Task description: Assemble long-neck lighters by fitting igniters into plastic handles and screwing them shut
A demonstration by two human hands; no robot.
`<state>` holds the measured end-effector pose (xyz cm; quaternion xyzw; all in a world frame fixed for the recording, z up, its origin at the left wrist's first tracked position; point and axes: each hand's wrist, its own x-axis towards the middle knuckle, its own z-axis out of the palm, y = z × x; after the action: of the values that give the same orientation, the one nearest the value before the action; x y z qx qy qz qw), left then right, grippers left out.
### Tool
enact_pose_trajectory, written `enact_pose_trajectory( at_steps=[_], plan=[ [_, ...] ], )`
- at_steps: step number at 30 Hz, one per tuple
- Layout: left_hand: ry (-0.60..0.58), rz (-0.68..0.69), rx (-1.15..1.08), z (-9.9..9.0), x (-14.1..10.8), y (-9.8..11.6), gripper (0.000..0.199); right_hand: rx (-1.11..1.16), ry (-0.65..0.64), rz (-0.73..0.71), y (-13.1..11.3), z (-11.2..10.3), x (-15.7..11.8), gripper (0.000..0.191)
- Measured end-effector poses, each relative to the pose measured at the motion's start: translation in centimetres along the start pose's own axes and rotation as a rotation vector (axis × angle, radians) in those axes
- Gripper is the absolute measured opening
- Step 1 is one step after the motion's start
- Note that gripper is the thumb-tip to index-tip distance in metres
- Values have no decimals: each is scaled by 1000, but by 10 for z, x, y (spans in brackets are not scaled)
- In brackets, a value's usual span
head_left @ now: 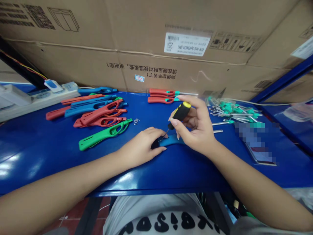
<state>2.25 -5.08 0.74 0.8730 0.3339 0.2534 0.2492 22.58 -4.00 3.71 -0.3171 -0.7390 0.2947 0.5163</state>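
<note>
My right hand [195,125] grips a screwdriver [182,114] with a black and yellow handle, tilted so its thin shaft runs down to the left. The shaft's tip meets a blue lighter casing [171,140] lying on the table in front of me. Around the casing's left end, the fingers and thumb of my left hand [144,145] are closed, holding it down. Part of the casing is hidden behind both hands. A metal tube [218,131] shows just right of my right hand.
Red, blue and green lighter casings [105,133] lie at the left, beside small screws [136,122]. Two red lighters [161,100] rest near the cardboard box [137,39]. Teal-ended metal tubes with wires [237,111] are heaped at right, above a phone [259,150]. A power strip [41,98] stands far left.
</note>
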Motion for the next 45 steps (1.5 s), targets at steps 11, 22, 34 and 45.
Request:
enact_pose_trajectory(
  at_steps=[11, 22, 34, 45],
  plan=[
    [128, -2, -3, -1, 1, 0, 23, -25, 124, -62, -11, -4, 5, 44],
    [231, 39, -85, -5, 3, 4, 10, -22, 136, -50, -11, -4, 5, 46],
    [256, 5, -146, -4, 3, 2, 7, -43, 144, -80, -11, -6, 6, 42],
    [267, -36, -200, -2, 3, 1, 5, -11, 112, -32, -9, -2, 3, 46]
  ],
)
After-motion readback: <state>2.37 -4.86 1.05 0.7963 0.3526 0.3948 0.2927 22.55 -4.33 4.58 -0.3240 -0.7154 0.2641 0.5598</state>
